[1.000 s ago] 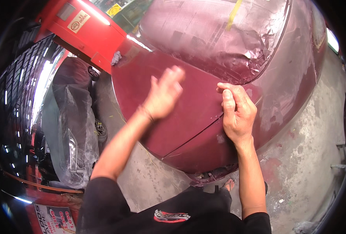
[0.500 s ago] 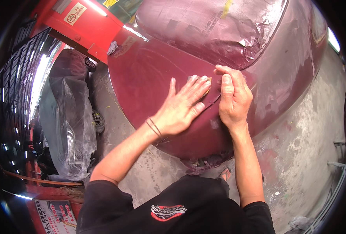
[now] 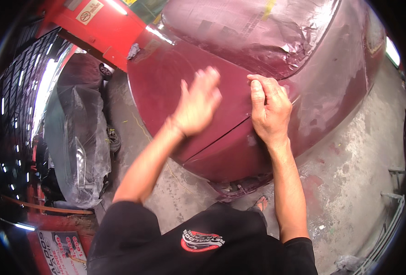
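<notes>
My left hand (image 3: pixel 197 103) is over the dull maroon car hood (image 3: pixel 166 91), palm down, fingers stretched forward and the little finger apart. Motion smears its fingertips; anything beneath the palm is hidden. To its right, my right hand (image 3: pixel 271 110) is closed near the hood's edge, its fingers curled and the thumb lying over them. Whatever those fingers hold, if anything, cannot be seen. A dark seam (image 3: pixel 219 138) runs between the hood and the front panel (image 3: pixel 233 160), passing between my hands.
Wrinkled covering film (image 3: pixel 258 32) lies over the windshield area. A crumpled grey rag (image 3: pixel 133 50) sits at the hood's far left corner, beside a red structure (image 3: pixel 93 27). A plastic-draped car (image 3: pixel 81 133) stands left. Metal framing (image 3: pixel 397 201) is at right on the concrete floor (image 3: pixel 345 151).
My left hand has moved left and farther up the hood, away from the seam. An orange-edged piece seen at its fingertips is now out of sight. My right hand has shifted slightly left.
</notes>
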A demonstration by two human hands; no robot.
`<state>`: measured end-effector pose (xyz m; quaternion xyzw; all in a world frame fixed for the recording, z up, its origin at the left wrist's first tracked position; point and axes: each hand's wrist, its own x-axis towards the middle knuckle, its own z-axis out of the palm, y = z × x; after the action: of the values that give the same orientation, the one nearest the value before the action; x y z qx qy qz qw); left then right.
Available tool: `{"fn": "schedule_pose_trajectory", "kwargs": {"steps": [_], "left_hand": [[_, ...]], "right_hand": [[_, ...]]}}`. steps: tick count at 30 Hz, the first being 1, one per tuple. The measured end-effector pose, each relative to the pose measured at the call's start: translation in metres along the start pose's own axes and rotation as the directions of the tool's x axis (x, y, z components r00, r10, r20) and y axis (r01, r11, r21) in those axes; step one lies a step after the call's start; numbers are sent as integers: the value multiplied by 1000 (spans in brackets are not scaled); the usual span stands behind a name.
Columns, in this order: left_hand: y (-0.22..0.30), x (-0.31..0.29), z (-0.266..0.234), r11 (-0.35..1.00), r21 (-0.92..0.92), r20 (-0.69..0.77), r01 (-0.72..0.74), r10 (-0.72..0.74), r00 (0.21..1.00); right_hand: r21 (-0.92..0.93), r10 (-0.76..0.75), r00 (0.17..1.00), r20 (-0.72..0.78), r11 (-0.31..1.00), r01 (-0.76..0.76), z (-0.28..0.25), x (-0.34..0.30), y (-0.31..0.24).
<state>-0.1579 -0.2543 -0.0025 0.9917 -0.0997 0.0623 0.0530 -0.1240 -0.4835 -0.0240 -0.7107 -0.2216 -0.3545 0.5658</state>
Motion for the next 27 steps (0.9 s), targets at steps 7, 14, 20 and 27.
{"fn": "schedule_pose_trajectory", "kwargs": {"steps": [7,14,20,27], "left_hand": [[-31,-73,-17,998,-23,108,55,-52,993],[-275,31,-20,716,19,-91,698,-694,714],[-100,-120,-8,929,-31,-52,368,-369,928],[-90,-189,7,884,-300,-252,357,-435,864]], "right_hand": [[-81,-16,999,43,997,19,2,1,-9],[-133,-63,992,111,988,77,7,-4,-13],[-246,-9,991,130,968,41,3,-4,-11],[-303,-10,979,205,950,73,18,-6,-13]]}}
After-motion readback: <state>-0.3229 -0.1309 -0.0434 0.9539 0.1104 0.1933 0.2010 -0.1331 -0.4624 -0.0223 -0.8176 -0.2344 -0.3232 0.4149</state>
